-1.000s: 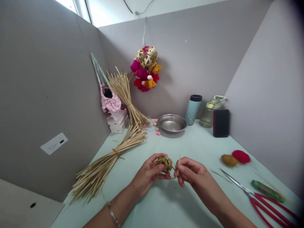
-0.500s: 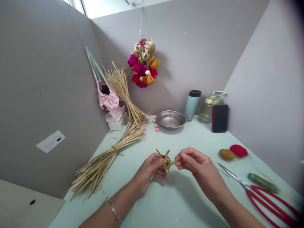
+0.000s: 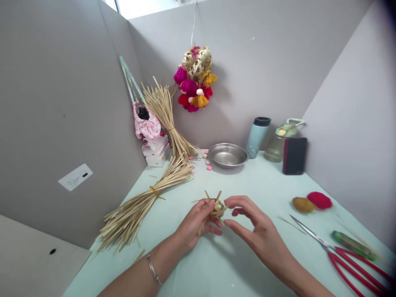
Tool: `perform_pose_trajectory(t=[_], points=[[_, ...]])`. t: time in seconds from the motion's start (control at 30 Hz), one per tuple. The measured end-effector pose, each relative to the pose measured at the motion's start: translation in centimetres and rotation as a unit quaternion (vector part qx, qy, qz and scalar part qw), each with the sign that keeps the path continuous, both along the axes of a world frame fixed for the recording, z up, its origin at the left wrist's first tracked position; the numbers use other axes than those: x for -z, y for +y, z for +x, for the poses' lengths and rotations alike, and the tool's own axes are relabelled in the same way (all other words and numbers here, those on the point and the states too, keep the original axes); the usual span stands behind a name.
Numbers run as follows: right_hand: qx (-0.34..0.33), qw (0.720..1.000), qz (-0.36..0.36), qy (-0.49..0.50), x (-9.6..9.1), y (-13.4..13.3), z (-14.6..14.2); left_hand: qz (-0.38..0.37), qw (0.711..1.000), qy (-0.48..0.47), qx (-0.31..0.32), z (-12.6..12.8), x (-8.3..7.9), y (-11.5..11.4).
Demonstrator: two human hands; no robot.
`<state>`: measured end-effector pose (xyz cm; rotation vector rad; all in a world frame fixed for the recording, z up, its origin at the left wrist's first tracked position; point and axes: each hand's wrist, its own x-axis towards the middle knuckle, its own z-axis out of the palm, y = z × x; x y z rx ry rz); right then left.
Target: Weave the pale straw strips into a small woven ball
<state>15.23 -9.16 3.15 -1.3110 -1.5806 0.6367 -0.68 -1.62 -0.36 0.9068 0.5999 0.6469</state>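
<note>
A small ball of woven plant strips (image 3: 218,209), with strip ends sticking out of it, is held above the table in my left hand (image 3: 198,218). The thumb presses on its near left side, and the other fingers curl beneath and behind it. Just right of the ball is my right hand (image 3: 252,222), its thumb and fingers apart in a wide curve. Those fingertips come close to the ball's right edge; whether they touch it I cannot tell. Part of the ball is hidden by the left thumb.
Bundled strips (image 3: 148,198) lie at left; another bundle (image 3: 170,119) leans on the wall. A metal bowl (image 3: 228,156) stands at the back. Right are yarn balls (image 3: 319,200), red-handled scissors (image 3: 328,244), a green-handled tool (image 3: 352,244), a tumbler (image 3: 258,138) and a phone-like black slab (image 3: 295,156).
My right hand has let go of the strip end it pinched and spread its fingers. The left hand still holds the ball. The whole view has shifted slightly.
</note>
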Motion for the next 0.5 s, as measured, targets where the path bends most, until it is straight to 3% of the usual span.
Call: perform_pose_trajectory(t=[0.2, 0.5], points=[[-0.017, 0.997, 0.033, -0.065, 1.4, 0.2, -0.3, -0.006, 1.0, 0.0, 0.024, 0.2, 0.0, -0.5], [-0.004, 1.0, -0.008, 0.017, 0.9, 0.8, 0.3, -0.052, 0.995, -0.039, 0.072, 0.2, 0.6, -0.1]])
